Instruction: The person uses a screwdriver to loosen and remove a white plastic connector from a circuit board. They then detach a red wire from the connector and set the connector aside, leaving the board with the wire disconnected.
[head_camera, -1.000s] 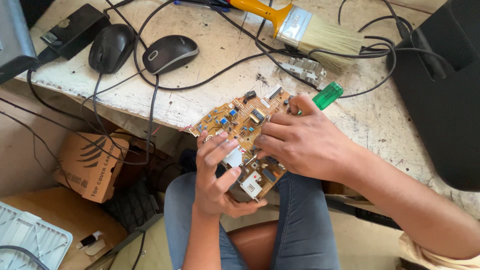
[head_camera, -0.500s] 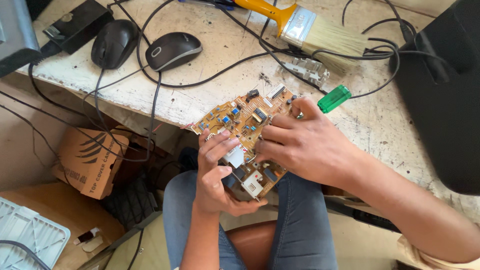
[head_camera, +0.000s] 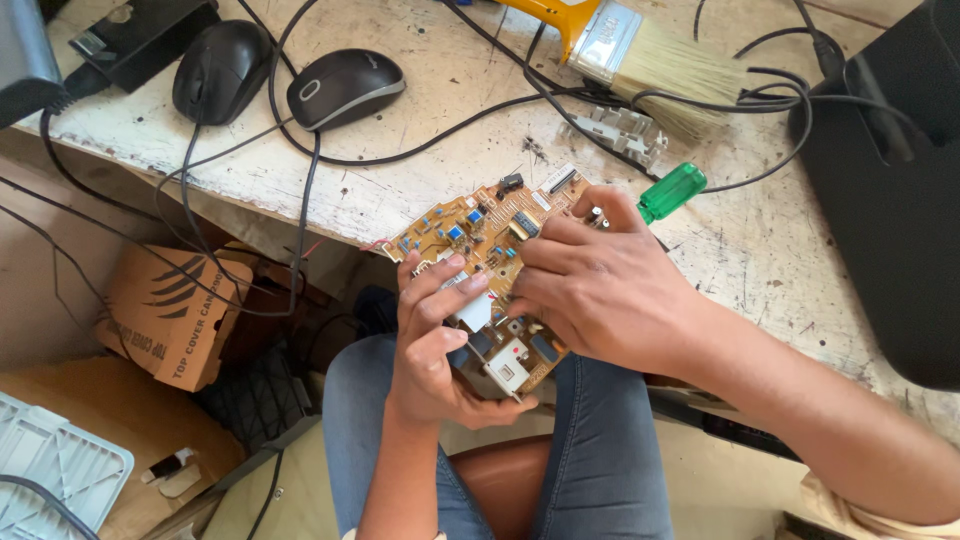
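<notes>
A tan circuit board (head_camera: 470, 232) with blue and black components is held over my lap at the table's edge. My left hand (head_camera: 435, 345) grips its lower end from below, fingers curled over a white component. My right hand (head_camera: 600, 290) lies across the board's right side, fingers pressing on its top face. A green screwdriver handle (head_camera: 671, 192) sticks out just past my right hand's fingers; whether the hand holds it cannot be told.
Two computer mice (head_camera: 345, 88) with black cables lie on the worn white table (head_camera: 440, 180). A paintbrush (head_camera: 640, 55), a small grey metal part (head_camera: 622, 135) and a black device (head_camera: 895, 180) sit at right. A cardboard box (head_camera: 170, 310) stands on the floor.
The board and both hands sit slightly lower and nearer my lap. More of the green screwdriver handle shows beyond my right hand.
</notes>
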